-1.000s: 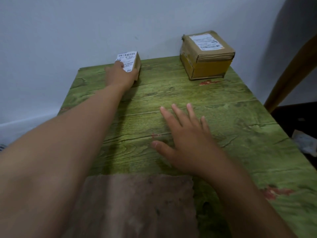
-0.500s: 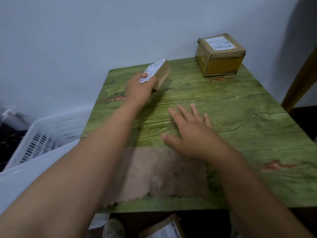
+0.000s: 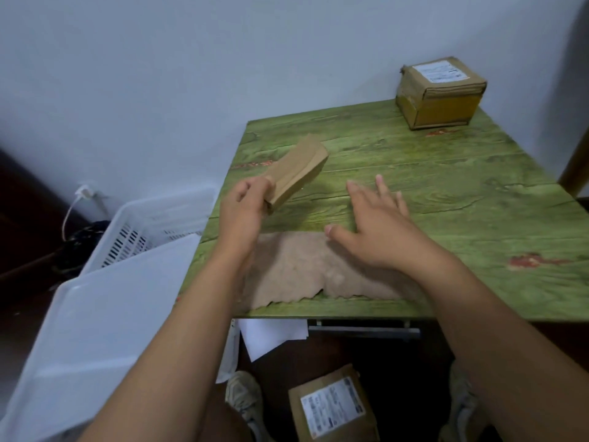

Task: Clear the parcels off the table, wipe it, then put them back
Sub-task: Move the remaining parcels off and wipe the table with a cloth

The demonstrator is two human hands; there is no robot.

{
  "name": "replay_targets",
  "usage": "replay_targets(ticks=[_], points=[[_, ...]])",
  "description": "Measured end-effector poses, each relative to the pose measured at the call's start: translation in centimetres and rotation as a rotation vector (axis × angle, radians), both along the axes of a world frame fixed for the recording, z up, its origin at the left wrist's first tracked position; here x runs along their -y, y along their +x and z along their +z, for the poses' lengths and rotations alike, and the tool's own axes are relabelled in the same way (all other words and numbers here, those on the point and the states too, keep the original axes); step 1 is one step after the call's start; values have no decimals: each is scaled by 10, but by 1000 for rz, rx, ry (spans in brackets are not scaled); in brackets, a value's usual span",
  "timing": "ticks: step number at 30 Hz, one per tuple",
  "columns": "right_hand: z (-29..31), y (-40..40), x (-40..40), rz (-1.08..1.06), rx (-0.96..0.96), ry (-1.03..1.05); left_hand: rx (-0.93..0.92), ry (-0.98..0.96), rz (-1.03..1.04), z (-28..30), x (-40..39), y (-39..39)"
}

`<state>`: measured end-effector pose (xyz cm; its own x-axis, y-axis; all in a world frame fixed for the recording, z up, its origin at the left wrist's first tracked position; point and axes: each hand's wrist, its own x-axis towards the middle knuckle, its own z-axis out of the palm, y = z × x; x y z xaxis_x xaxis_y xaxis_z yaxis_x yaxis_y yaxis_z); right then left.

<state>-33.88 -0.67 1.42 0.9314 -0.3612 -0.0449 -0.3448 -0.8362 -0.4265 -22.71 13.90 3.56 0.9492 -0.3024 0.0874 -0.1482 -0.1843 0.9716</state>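
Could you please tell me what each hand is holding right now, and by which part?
The left hand grips the small parcel by its near end, lifted and tilted above the table. The right hand holds nothing, its fingers spread.

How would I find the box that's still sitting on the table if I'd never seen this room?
Find the green wooden table against the pale wall and look to its far right corner. The cube-shaped cardboard parcel stands there with a white label on top. Unlike the flat brown parcel gripped in the left hand, nobody touches it.
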Motion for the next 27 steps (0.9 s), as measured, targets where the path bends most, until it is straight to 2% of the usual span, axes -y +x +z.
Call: replay_targets(ticks=[4, 9, 12, 17, 23, 27], points=[[0, -5, -13, 37, 98, 50, -90, -86, -72, -11, -21, -16], [-2, -11, -25, 79, 269, 138, -306, -346, -116, -29, -40, -23], [-10, -8, -23, 120, 414, 268, -350, -396, -175, -34, -49, -16], [-11, -12, -19, 146, 608, 299, -484, -598, -189, -32, -49, -4], [-19, -16, -26, 165, 665, 490, -488, -527, -148, -33, -40, 0], [-23, -18, -26, 125, 614, 679, -469, -506, -93, -34, -38, 4]])
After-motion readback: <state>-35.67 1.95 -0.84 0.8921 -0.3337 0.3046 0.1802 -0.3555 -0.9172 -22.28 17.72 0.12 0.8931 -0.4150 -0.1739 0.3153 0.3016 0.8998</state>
